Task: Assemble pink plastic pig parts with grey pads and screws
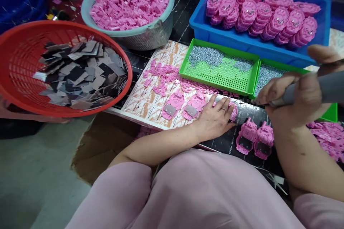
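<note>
My left hand (217, 116) lies flat with fingers spread, over a pink plastic casing (233, 112) that is partly hidden beneath it. In my right hand (302, 93) is a grey electric screwdriver (331, 86), its tip end pointing left near the green tray's front edge. Left of my left hand, two pink casings with grey plates, one casing (172, 105) and another casing (194, 106), lie side by side. Two more pink casings with dark plates, one casing (246, 136) and a second casing (263, 141), lie between my hands, nearer my body.
A green tray (219, 82) and a second green tray (331, 112) hold small screws. Behind stands a blue bin (258, 37) of stacked pink casings. At left are a red basket (64, 111) of flat plates and a grey-green basin (142, 39) of pink parts. Small pink pieces (161, 75) lie scattered.
</note>
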`<state>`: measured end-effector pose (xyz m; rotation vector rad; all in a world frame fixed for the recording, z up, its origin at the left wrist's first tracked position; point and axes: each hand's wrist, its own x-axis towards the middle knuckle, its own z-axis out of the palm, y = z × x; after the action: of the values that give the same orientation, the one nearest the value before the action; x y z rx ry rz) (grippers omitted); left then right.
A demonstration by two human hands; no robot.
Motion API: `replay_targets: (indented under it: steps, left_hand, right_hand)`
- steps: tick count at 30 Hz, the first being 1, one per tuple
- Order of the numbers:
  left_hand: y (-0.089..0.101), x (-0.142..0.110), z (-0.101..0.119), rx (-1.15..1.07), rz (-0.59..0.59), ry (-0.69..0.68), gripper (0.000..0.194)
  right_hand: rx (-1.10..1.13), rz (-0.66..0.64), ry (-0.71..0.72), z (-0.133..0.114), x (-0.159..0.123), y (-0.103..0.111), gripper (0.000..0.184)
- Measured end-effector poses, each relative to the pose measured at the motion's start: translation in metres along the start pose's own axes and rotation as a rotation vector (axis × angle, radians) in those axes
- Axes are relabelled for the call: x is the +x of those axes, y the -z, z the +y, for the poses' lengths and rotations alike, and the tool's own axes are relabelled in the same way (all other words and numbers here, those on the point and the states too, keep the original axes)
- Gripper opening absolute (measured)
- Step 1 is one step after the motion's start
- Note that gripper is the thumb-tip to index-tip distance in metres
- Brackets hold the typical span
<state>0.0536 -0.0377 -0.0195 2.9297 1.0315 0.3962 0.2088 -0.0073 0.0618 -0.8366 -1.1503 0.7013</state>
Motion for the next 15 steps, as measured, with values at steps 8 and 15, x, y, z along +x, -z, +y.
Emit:
replay_targets:
  steps: [8, 15]
  left_hand:
    - [0.003, 0.002, 0.001, 0.009, -0.037, 0.002, 0.056]
    - [0.006, 0.003, 0.002, 0.003, -0.084, 0.005, 0.055]
  right_hand:
    - [0.083, -0.112, 0.072, 0.012, -0.009, 0.003, 0.025]
    - [0.150, -0.221, 0.083, 0.025, -0.015, 0.001, 0.018]
